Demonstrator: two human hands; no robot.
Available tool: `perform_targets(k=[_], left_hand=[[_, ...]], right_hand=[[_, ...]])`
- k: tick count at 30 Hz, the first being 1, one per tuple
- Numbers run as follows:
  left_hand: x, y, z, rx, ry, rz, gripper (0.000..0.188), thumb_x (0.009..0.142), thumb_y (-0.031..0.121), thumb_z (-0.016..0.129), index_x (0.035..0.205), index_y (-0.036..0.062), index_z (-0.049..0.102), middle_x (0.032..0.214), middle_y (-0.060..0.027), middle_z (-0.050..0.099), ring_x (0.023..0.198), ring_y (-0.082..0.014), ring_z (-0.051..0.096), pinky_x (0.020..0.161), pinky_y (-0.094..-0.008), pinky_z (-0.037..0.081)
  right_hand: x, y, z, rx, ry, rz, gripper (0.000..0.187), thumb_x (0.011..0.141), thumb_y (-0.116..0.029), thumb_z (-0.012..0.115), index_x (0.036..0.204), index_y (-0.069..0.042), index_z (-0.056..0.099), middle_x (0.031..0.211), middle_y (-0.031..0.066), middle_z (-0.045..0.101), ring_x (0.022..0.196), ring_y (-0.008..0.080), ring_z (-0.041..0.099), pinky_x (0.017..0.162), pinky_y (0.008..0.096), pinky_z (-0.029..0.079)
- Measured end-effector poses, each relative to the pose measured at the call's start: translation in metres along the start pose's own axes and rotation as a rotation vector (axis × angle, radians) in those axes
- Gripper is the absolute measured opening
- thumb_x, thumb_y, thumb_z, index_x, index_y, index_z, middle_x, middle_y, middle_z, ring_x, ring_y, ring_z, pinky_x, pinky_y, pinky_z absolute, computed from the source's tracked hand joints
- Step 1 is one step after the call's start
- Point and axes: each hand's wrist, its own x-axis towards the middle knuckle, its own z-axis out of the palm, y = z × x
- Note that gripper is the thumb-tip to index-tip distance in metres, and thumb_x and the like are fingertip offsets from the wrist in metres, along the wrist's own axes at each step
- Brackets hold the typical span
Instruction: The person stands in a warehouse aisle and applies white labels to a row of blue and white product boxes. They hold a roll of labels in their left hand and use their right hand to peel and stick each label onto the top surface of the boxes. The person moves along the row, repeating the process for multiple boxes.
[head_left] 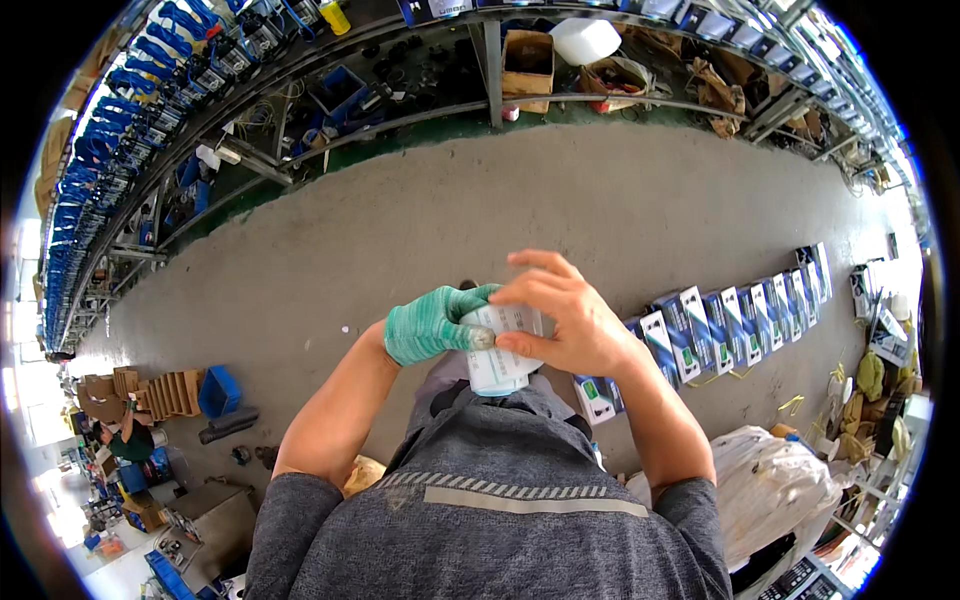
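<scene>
In front of my chest, my left hand [437, 327], in a green knit glove, is closed round a roll of white printed labels [498, 372], its thumb lying across the face. A strip of the labels hangs down below the thumb. My right hand [567, 315] is bare and comes at the roll from the right. Its thumb and index finger touch the labels, while the other fingers are lifted and slightly blurred. Part of the roll is hidden behind both hands.
A row of blue-and-white boxes [715, 335] stands on the floor to the right. Beyond the grey floor [400, 210] runs a long rack [493, 70] with boxes and blue coiled hoses [100, 160]. Another person [130, 438] is at the far left, near cardboard boxes [172, 393] and a blue bin [219, 391].
</scene>
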Motion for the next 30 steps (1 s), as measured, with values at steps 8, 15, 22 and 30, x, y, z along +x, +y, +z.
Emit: perform_targets(k=[8,15,22,30], left_hand=[[0.077,0.059,-0.133,-0.029,-0.04,-0.088,0.057,0.082,0.031,0.09,0.129,0.0038,0.073,0.149,-0.0078,0.061,0.129,-0.0189,0.059,0.113,-0.0388,0.045],[0.14,0.119,-0.261,-0.003,-0.142,-0.022,0.042,0.083,0.03,0.09,0.109,-0.0007,0.078,0.162,-0.0083,0.049,0.132,-0.0198,0.056,0.114,-0.0386,0.044],[0.21,0.158,-0.364,-0.032,-0.14,-0.037,0.031,0.083,0.027,0.09,0.098,0.0046,0.074,0.126,-0.003,0.068,0.111,-0.0162,0.06,0.103,-0.0368,0.048],[0.273,0.228,-0.454,-0.483,0.548,0.353,0.061,0.097,0.049,0.073,0.144,0.0134,0.06,0.149,-0.008,0.058,0.134,-0.0269,0.058,0.114,-0.0452,0.048]], right_hand=[[0.141,0.078,-0.041,0.08,-0.275,0.358,0.054,0.087,-0.034,0.086,0.125,0.0,0.069,0.132,0.0163,0.064,0.137,0.0339,0.053,0.113,0.0462,0.044],[0.258,0.132,-0.089,0.207,-0.279,0.433,0.055,0.086,-0.042,0.086,0.12,-0.003,0.073,0.121,0.012,0.064,0.12,0.0295,0.061,0.106,0.0432,0.048],[0.348,0.231,-0.123,0.364,-0.264,0.23,0.04,0.086,-0.035,0.088,0.111,-0.007,0.073,0.136,0.0121,0.055,0.124,0.0292,0.057,0.106,0.0422,0.047],[0.474,0.334,-0.181,1.315,0.075,0.437,0.043,0.091,-0.017,0.084,0.129,-0.004,0.068,0.127,0.0083,0.07,0.118,0.0215,0.066,0.108,0.0405,0.051]])
